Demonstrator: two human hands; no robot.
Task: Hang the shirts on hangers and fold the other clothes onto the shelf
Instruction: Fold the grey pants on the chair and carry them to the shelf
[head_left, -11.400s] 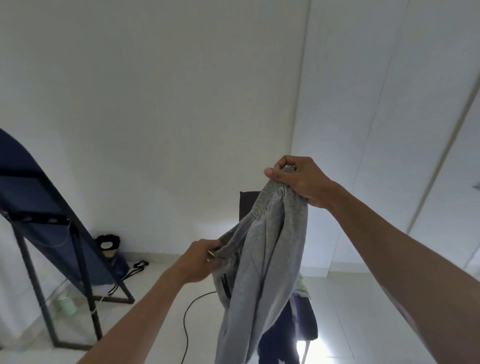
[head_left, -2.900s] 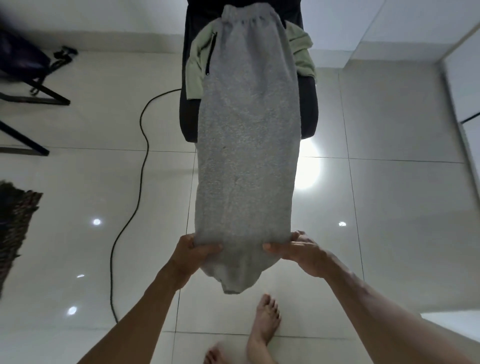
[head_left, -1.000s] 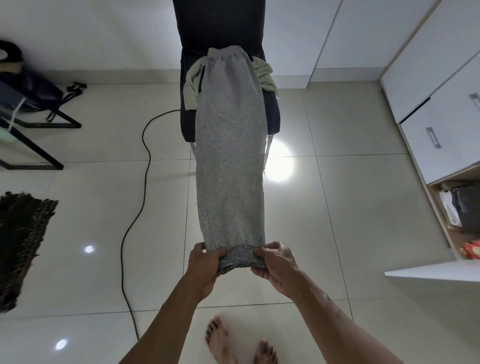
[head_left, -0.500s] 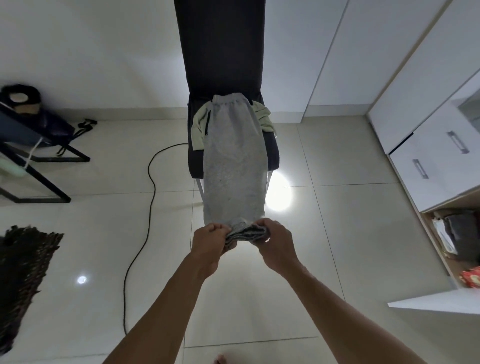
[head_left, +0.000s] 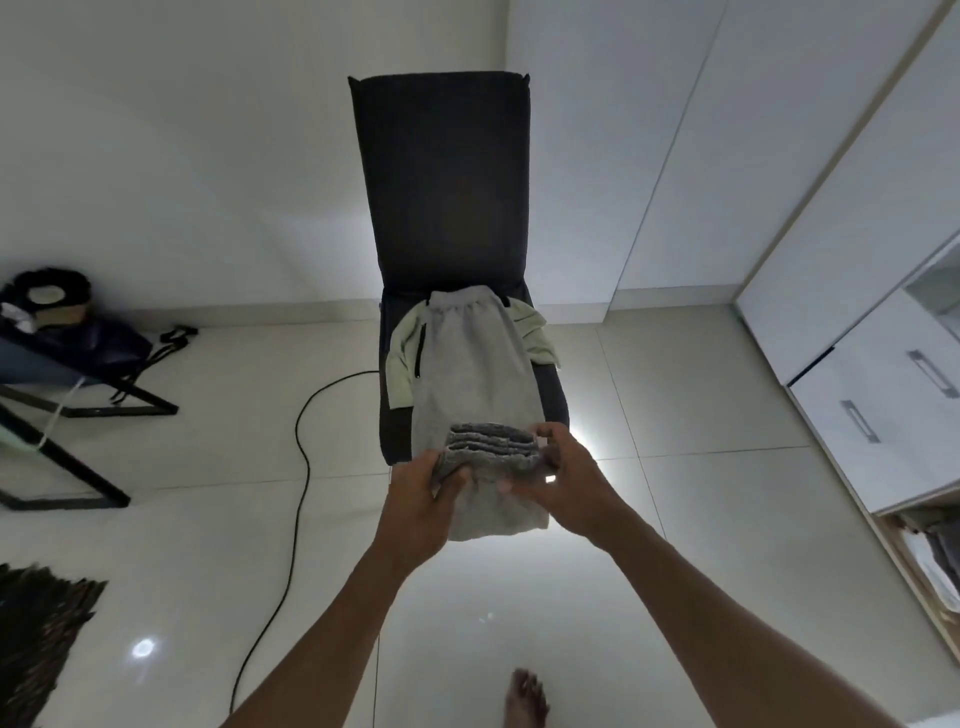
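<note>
Chair (head_left: 447, 197) at 12 o'clock serves as the folding surface. Grey trousers (head_left: 470, 374) lie waistband-up along its seat, over a pale green garment (head_left: 535, 332), so the length stays flat. Left hand (head_left: 423, 493) and right hand (head_left: 571, 480) each pinch the cuff end, doubled toward the waistband. Cupboard (head_left: 883, 415) waits at 3 o'clock.

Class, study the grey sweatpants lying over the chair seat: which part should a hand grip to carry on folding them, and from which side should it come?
Grip the ribbed cuffs, bunched at the near end of the grey sweatpants. Come from the near side, one hand at each outer edge, as the left hand and right hand do. The waistband lies far back on the chair, so the free end faces the person.
</note>
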